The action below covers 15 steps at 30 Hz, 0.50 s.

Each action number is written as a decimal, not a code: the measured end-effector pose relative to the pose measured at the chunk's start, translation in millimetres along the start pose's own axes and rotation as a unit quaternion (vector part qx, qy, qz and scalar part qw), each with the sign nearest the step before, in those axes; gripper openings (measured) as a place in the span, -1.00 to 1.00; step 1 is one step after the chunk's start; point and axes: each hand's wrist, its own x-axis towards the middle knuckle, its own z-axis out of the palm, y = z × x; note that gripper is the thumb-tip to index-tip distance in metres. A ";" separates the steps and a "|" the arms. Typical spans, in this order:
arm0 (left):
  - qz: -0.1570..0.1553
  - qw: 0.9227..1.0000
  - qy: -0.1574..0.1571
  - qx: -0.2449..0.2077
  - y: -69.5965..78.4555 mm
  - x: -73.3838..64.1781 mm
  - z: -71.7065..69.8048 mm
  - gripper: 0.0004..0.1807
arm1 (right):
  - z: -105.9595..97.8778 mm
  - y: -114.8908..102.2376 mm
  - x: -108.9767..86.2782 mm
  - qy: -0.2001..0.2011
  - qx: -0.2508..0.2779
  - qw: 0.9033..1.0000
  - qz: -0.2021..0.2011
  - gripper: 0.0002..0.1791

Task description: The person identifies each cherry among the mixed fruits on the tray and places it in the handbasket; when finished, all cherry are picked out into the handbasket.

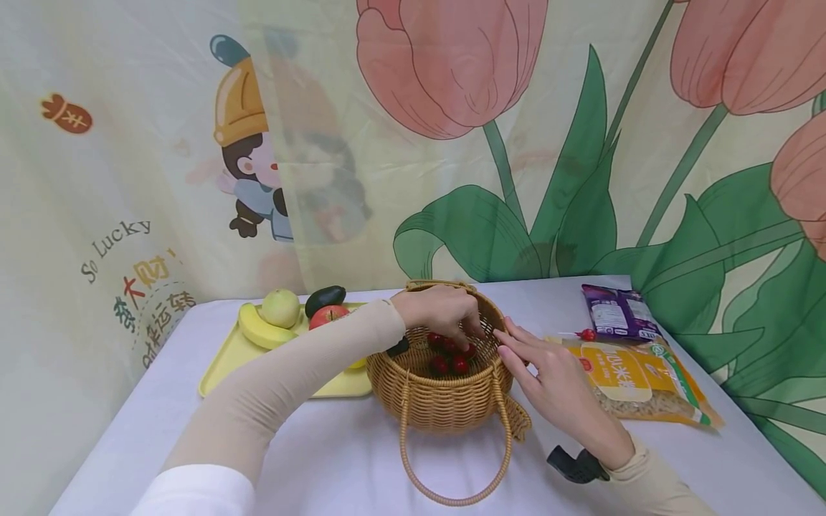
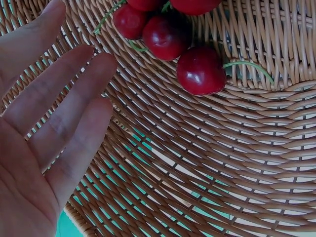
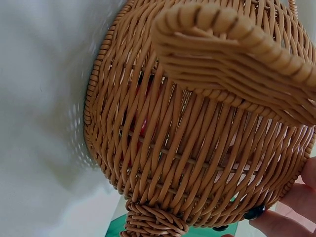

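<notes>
In the head view a wicker basket (image 1: 429, 412) stands on the table with its front handle folded down. Several dark red cherries (image 1: 439, 365) with green stems lie inside it, seen close up in the left wrist view. My left hand (image 1: 445, 313) reaches into the basket from above. Its fingers (image 2: 69, 118) are extended beside the cherries (image 2: 200, 71), with nothing held between them. At the right side of the rim my right hand (image 1: 551, 376) touches the basket with straight fingers. The right wrist view shows the basket's woven side (image 3: 197, 153) and those fingertips at its edge.
Left of the basket, a yellow tray (image 1: 216, 369) bears a banana (image 1: 263, 331), a round pale green fruit (image 1: 280, 309), a dark avocado (image 1: 325, 300) and a red apple (image 1: 328, 315). On the right lie a yellow grain bag (image 1: 635, 383), a purple packet (image 1: 619, 313) and a small red cherry-like piece (image 1: 586, 335).
</notes>
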 end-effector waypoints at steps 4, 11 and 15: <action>-0.003 1.000 -0.001 0.003 1.1 -1.3 -1.0 -0.62 | 0.0 -0.3 0.2 0.002 0.001 1.000 -0.002 -0.58; 0.017 1.000 0.003 0.015 2.5 -1.7 -3.1 -0.66 | 0.2 -0.6 0.3 0.001 0.005 1.000 0.000 -0.57; 0.044 0.999 0.008 0.024 3.3 -0.9 -9.0 -0.75 | 0.2 0.0 -0.1 0.003 0.006 1.000 -0.001 -0.57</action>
